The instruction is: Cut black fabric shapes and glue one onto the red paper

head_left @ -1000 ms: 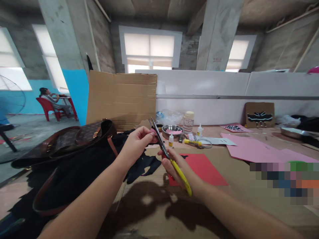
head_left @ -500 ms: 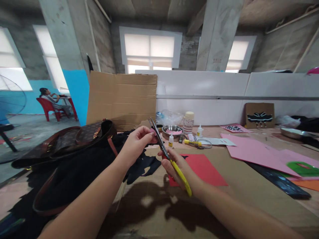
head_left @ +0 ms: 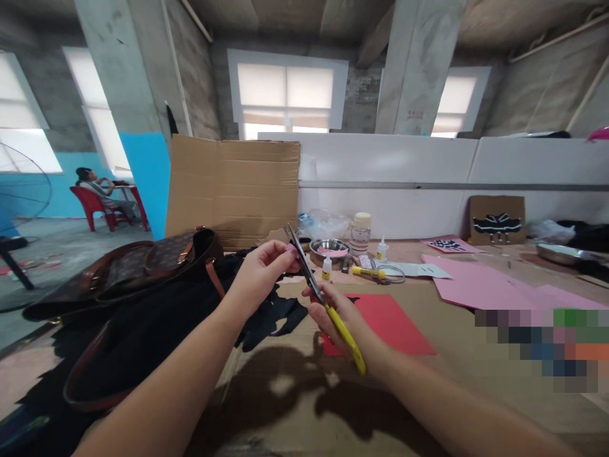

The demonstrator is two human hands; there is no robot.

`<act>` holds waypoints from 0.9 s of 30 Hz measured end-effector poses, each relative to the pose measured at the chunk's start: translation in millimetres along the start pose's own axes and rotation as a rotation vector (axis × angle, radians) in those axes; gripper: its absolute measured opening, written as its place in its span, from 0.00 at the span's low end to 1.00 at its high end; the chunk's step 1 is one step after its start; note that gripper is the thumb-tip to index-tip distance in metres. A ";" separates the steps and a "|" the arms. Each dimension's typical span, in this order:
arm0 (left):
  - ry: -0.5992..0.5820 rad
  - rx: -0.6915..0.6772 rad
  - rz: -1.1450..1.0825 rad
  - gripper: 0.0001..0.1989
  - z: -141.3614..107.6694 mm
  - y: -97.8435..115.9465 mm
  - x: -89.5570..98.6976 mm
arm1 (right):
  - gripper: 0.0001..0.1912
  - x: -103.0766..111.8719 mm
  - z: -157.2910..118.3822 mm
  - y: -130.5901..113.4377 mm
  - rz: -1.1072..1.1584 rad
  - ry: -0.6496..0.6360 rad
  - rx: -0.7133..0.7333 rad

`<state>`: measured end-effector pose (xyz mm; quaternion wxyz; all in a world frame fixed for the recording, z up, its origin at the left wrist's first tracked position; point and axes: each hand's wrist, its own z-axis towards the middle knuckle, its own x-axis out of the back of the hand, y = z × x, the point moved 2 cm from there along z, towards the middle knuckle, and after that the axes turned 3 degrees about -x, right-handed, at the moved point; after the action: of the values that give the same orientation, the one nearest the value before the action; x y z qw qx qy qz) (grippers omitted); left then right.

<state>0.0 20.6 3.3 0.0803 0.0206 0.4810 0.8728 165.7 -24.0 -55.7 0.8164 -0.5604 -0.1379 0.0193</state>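
Observation:
My left hand (head_left: 262,271) is raised over the board with its thumb and fingers pinched together. A small pink scrap, likely paper, is mostly hidden between those fingertips. My right hand (head_left: 353,316) grips a pair of scissors (head_left: 309,277) with yellow handles. The blades point up and away, slightly parted, close beside the left fingertips. Under the right hand lies a sheet of red paper (head_left: 390,327), with a small black cut-out at its far edge. Black cut scraps (head_left: 273,320) are spread below my left hand.
A brown handbag (head_left: 157,266) and black cloth fill the left. Beyond my hands stand a metal bowl (head_left: 329,245), small glue bottles (head_left: 327,268) and a jar (head_left: 360,233). Pink sheets (head_left: 485,282) lie right; a cardboard panel (head_left: 238,190) stands behind. Someone sits far left.
Both hands keep nearly the same place. The pink scrap shows less between the left fingertips, and the scissor blades have barely shifted.

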 end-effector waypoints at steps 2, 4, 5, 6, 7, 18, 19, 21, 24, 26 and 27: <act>0.011 0.000 0.007 0.18 0.0 0.8 0.0 | 0.24 0.5 0.3 0.4 -0.006 -0.015 -0.002; 0.017 -0.003 0.011 0.18 -0.2 1.7 0.0 | 0.25 1.0 0.2 -0.7 -0.014 -0.045 -0.001; 0.017 -0.004 0.012 0.18 -0.3 2.1 0.1 | 0.25 1.4 -0.2 -1.8 -0.022 -0.058 0.004; 0.017 -0.007 0.011 0.17 -0.4 2.3 0.3 | 0.26 1.8 -0.7 -3.2 -0.033 -0.068 0.014; 0.016 -0.009 0.010 0.17 -0.3 2.3 0.6 | 0.26 2.2 -1.4 -4.7 -0.045 -0.073 0.027; -0.003 -0.008 0.016 0.15 -0.6 3.2 0.3 | 0.29 3.2 -3.3 -4.7 -0.070 -0.100 0.014; -0.006 -0.007 0.019 0.15 -0.7 3.5 -0.2 | 0.30 3.2 -2.9 -4.6 -0.059 -0.097 0.021; -0.011 -0.008 0.023 0.16 -1.0 3.8 -0.7 | 0.30 3.2 -2.3 -5.0 -0.035 -0.091 0.031; -0.016 -0.008 0.023 0.16 -1.1 3.3 -0.8 | 0.32 2.9 -2.0 -6.4 -0.028 -0.103 0.018; -0.020 -0.007 0.024 0.16 -1.0 2.5 -0.5 | 0.33 2.5 -2.2 -6.9 -0.027 -0.114 0.000; -0.022 -0.007 0.024 0.16 -0.9 2.1 -0.3 | 0.33 2.2 -2.2 -6.6 -0.020 -0.121 -0.009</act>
<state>0.0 18.7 4.6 0.0752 0.0358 0.4768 0.8751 167.5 -28.1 -49.8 0.8043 -0.5604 -0.1927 0.0442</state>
